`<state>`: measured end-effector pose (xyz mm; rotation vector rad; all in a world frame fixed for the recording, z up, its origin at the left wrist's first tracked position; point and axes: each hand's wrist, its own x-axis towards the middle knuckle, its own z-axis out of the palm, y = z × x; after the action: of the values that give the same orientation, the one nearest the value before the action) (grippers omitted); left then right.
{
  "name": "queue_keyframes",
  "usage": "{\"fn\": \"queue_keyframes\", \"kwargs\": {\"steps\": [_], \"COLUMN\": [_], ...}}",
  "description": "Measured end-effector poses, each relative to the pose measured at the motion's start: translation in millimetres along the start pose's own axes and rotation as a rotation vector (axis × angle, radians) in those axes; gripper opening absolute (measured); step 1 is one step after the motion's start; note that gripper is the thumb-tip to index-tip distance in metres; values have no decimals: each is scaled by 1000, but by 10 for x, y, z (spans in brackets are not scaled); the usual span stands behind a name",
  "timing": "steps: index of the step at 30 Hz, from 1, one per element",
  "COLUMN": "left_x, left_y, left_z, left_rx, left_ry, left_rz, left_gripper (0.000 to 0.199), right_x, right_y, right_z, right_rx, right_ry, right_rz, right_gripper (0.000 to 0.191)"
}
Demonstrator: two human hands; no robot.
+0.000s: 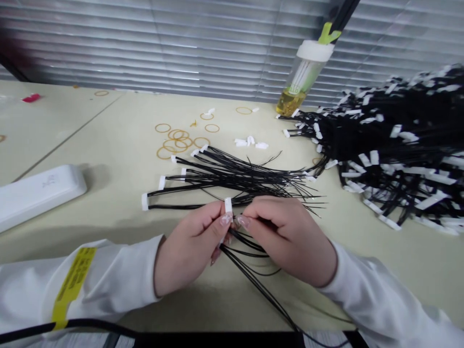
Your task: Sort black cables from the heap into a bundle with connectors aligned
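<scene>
Near the front middle of the table, my left hand (195,246) pinches a white plastic connector (228,205) between thumb and fingers. Black wires (250,278) run from this connector down to the right. Close against it, my right hand (286,232) is closed in a pinch on a black wire at the connector's side; the fingertips partly hide that spot. Just beyond both hands lies a loose row of wire harnesses (232,176), their white connectors to the left and thin bare ends to the right.
A large heap of black wire harnesses (398,140) fills the right. Rubber bands (177,140) and small white connectors (250,141) lie farther back. A bottle of yellow liquid (302,79) stands by the blinds (181,48). At left is a white oblong case (39,195).
</scene>
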<state>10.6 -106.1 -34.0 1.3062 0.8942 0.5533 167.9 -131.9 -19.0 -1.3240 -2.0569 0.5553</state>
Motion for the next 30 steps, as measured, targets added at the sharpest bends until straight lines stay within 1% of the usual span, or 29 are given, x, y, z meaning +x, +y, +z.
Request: {"fn": "queue_keyframes", "kwargs": {"steps": [3,5,6,9,10,11,12,15,16,18,21,24,26,27,29,30], "left_x": [2,5,7,20,25,31,35,42,41,35,19,11,18,25,45,56], "left_y": [11,-2,-15,-59,-72,-82,-90,-99,-99,-96,-79,-60,-59,-64,-80,-88], "left_z": [-1,0,2,13,17,21,24,22,18,10,5,10,15,16,17,17], "left_rx": [9,11,9,-47,-81,-118,-151,-194,-189,-153,-97,-88,-88,-99,-154,-193], "left_ry": [-3,7,21,93,112,128,140,159,162,162,166,156,155,162,186,204], "left_rz": [-21,-26,-20,-9,-10,-10,-6,20,23,20,10,-8,-8,-4,0,-4], "left_gripper": [21,20,20,21,21,21,21,21,21,22,22,22,22,22,21,21], "right_x": [4,4,2,-19,-32,-47,-64,-114,-126,-137,-122,-102,-110,-123,-166,-192], "right_y": [1,2,-2,-36,-53,-70,-85,-101,-97,-81,-58,-53,-58,-60,-59,-49], "right_z": [3,-46,-85,-227,-269,-301,-321,-303,-278,-224,-170,-154,-151,-154,-186,-222], "right_rx": [-7,-62,-108,-240,-255,-255,-249,-249,-250,-214,-126,-154,-252,-335,-551,-664], "right_ry": [1,31,74,265,283,250,165,-210,-301,-404,-418,-378,-353,-324,-226,-152], "right_rz": [-6,-9,-17,-88,-114,-129,-129,-71,-51,-27,-14,-3,2,-5,-41,-65], "right_gripper": [21,17,14,9,7,6,11,25,26,25,21,22,23,23,24,24]}}
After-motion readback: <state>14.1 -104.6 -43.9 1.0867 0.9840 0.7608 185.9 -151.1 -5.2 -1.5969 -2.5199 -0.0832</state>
